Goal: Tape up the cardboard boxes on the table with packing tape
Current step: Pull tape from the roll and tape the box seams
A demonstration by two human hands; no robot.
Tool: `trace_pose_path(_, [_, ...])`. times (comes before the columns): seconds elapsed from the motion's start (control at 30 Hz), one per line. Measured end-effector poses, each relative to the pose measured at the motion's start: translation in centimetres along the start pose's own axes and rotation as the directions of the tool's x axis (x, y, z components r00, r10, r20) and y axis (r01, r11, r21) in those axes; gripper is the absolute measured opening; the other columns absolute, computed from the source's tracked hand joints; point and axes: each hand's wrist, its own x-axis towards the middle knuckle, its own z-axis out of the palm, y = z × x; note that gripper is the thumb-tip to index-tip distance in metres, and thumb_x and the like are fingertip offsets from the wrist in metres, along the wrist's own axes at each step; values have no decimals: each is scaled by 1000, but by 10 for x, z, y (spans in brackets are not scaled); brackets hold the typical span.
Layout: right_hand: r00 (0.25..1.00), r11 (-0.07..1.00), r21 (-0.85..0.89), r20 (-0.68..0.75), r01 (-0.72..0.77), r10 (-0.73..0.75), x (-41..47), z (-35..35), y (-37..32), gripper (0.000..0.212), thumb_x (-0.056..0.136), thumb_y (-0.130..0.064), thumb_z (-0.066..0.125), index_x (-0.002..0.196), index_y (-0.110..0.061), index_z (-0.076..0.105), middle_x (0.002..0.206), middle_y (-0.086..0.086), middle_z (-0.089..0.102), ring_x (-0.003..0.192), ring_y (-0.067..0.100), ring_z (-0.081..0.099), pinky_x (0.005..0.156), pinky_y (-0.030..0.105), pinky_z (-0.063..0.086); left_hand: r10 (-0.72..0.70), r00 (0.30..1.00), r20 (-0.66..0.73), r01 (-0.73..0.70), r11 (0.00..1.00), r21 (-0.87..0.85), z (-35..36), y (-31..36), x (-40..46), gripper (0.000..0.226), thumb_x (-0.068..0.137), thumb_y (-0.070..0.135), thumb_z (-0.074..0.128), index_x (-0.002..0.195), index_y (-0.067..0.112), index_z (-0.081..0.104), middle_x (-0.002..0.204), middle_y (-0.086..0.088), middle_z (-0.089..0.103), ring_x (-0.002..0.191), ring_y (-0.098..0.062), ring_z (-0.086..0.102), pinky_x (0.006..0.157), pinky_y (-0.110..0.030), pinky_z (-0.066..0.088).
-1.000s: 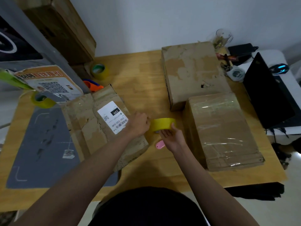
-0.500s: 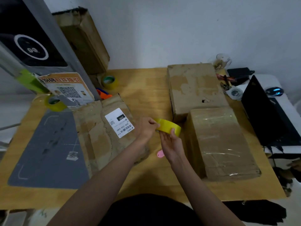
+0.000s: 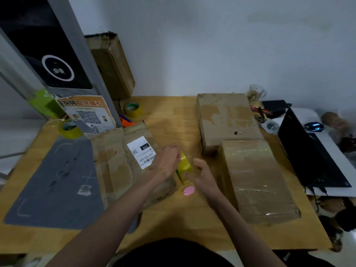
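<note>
We hold the yellow roll of packing tape (image 3: 184,167) up on edge over the wooden table (image 3: 173,120), between our two hands. Our left hand (image 3: 167,164) grips the roll's far side with curled fingers, while our right hand (image 3: 202,175) holds its near lower edge, the fingers loosely curled around it. Just left of the roll lies the worn flat cardboard box with a white shipping label (image 3: 123,166); just right of it sits the cardboard box wrapped in clear tape (image 3: 256,180), and beyond that one, touching it, the torn brown cardboard box (image 3: 225,118). A small pink oval object (image 3: 188,190) rests on the table directly below the roll.
</note>
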Motion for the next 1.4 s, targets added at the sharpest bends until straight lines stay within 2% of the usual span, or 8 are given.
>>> trace_pose_path(0.1, [994,998,56,105,-1,-5,-5,9,-7,31,87,-10,76,112,-17,59,99,-1,66,93,16,62,67,15,48,31,999,-28,-33,998,-61,-7,0,-4,17,92,9,65,82,17,54,96,-1,58,87,-27,60,74,-42,48])
trace_pose_path(0.2, [994,991,130,105,-9,-5,-9,14,-6,32,89,-14,74,117,-17,58,104,8,70,88,19,66,68,39,55,107,993,-46,-110,991,-75,-14,2,-11,16,94,11,64,85,18,52,95,3,55,85,-21,57,75,-40,47])
trace_pose_path(0.43, [998,981,191,47,26,-35,-13,17,-2,59,88,-17,77,126,-34,35,109,-5,59,95,14,64,82,54,59,213,972,-101,-222,971,-89,3,2,-42,24,96,11,61,87,25,43,91,15,43,74,-7,49,65,-35,45])
trace_pose_path(0.6, [984,981,100,36,168,-173,-19,14,10,47,85,-32,70,118,-28,37,110,4,56,100,33,62,73,63,56,28,992,-122,-69,936,-346,7,5,-46,15,99,16,58,89,20,48,84,12,51,78,2,51,66,-12,36])
trace_pose_path(0.97, [948,948,58,52,311,-314,-17,0,3,37,95,-8,67,108,-24,37,86,-20,55,67,13,55,56,45,51,-197,978,74,203,793,-575,-3,8,-6,16,89,9,74,89,8,58,77,4,56,68,-6,49,55,-8,38])
trace_pose_path(1.1, [964,960,112,33,258,-263,-11,-1,8,76,89,-12,75,144,-38,30,127,-30,54,110,11,64,79,46,61,-241,967,77,245,813,-528,4,9,2,29,85,14,79,101,13,55,85,3,55,78,-14,54,63,-20,42])
trace_pose_path(1.23, [964,965,-13,52,262,-261,0,-4,19,90,89,-9,74,153,-43,21,144,-21,44,123,3,57,97,29,53,-313,944,106,329,856,-400,15,-1,4,67,81,31,82,132,16,42,124,-2,48,111,-26,55,86,-35,45])
trace_pose_path(1.4, [993,972,-207,28,116,-112,49,9,23,82,85,1,66,149,-29,23,125,8,58,111,30,62,88,41,52,-402,914,54,396,857,-328,34,-27,-3,55,92,44,66,135,17,45,137,-9,43,122,-32,52,98,-43,46])
